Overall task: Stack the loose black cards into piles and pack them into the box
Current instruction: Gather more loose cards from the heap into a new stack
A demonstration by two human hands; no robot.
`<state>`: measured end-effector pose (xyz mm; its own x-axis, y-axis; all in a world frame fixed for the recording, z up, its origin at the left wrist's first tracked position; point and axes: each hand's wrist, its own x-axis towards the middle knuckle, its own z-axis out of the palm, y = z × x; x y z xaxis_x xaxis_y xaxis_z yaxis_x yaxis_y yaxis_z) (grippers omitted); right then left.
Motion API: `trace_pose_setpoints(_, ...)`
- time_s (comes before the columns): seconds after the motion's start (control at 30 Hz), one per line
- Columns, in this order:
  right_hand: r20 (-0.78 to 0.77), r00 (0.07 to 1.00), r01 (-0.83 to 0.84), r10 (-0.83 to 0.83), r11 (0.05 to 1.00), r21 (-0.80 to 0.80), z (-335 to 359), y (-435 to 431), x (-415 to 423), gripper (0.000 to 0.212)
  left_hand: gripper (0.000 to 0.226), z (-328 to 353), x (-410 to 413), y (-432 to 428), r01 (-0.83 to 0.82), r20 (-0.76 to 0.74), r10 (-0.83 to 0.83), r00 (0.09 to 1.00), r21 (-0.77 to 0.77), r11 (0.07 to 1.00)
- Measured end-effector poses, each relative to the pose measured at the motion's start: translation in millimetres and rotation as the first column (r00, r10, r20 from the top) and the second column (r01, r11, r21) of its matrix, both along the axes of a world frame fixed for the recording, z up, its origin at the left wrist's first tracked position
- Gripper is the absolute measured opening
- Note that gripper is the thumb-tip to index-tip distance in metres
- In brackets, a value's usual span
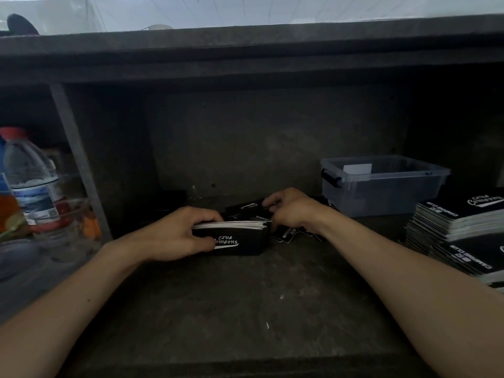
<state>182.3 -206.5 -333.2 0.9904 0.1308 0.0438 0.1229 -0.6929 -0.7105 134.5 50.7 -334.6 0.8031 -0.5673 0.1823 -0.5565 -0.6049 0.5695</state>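
left hand (188,236): clenched round the held stack (240,238), thumb on the near face, fingers over the far side
right hand (290,210): fingers curled onto the edge of a loose card (249,206); we read it as a pinch, contact partly hidden
held stack: stood on its long edge on the bench (245,309), white card edges up, the right end a bit fanned
loose cards (286,236): scattered flat under and behind the right hand, touching the stack's right end
box (381,186): clear tub, black latch, open top, well right of the hands; we saw no black cards in it
finished piles (458,222): stacked just right of the box, nearer us
step: we judged it as feeding singles onto the stack
how to do it well: lift one card at a time, same face and orientation, slide it flush against the stack, tap the edges square on the bench before boxing
risk: a loose left grip would let the fanned end splay
writing: "CLUB CAMPING" in white script on the stack's front card; same logo on the piles, other small print upside down and unreadable
box label (357,169): white, blank or too faint to read
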Motion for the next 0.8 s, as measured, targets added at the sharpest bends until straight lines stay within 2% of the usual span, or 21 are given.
trace_pose_setpoints(0.2, 0.135, 0.984, 0.07, -0.114, 0.953, 0.294, 17.4, -20.9, -2.6, 0.038, 0.017, 0.7, -2.2, -2.5, -0.022, -0.01, 0.022, 1.0, -0.006, 1.0)
trace_pose_setpoints(0.4, 0.148, 0.974, 0.096, -0.173, 0.902, 0.42, 20.6, -26.9, -2.5, 0.008, 0.016, -0.8, -1.2, -3.3, -0.066, 0.015, 0.066, 0.998, 0.007, 0.998)
trace_pose_setpoints(0.53, 0.095, 0.993, 0.005, -0.065, 0.85, 0.526, 30.8, -25.2, -8.0, 0.017, 0.018, -1.6, -0.5, -2.3, -0.083, 0.047, 0.083, 0.995, 0.002, 0.997)
trace_pose_setpoints(0.6, 0.147, 0.989, -0.052, -0.01, 0.908, 0.415, 32.2, -27.4, -9.7, 0.019, 0.022, -1.1, -0.5, -2.5, -0.089, 0.079, 0.09, 0.993, -0.014, 0.996)
trace_pose_setpoints(0.67, 0.229, 0.973, -0.087, 0.041, 0.977, 0.195, 30.7, -31.0, -10.3, 0.016, 0.032, -0.6, -0.8, -4.2, -0.099, 0.099, 0.101, 0.99, -0.028, 0.995)
trace_pose_setpoints(0.73, 0.288, 0.954, -0.094, 0.083, 0.995, 0.022, 30.7, -33.8, -10.8, 0.013, 0.035, -1.4, -0.9, -6.0, -0.11, 0.11, 0.114, 0.987, -0.045, 0.993)
trace_pose_setpoints(0.8, 0.334, 0.93, -0.133, 0.151, 0.988, -0.077, 32.8, -32.9, -15.4, 0.008, 0.037, -3.4, -0.8, -7.8, -0.109, 0.139, 0.121, 0.983, -0.086, 0.99)
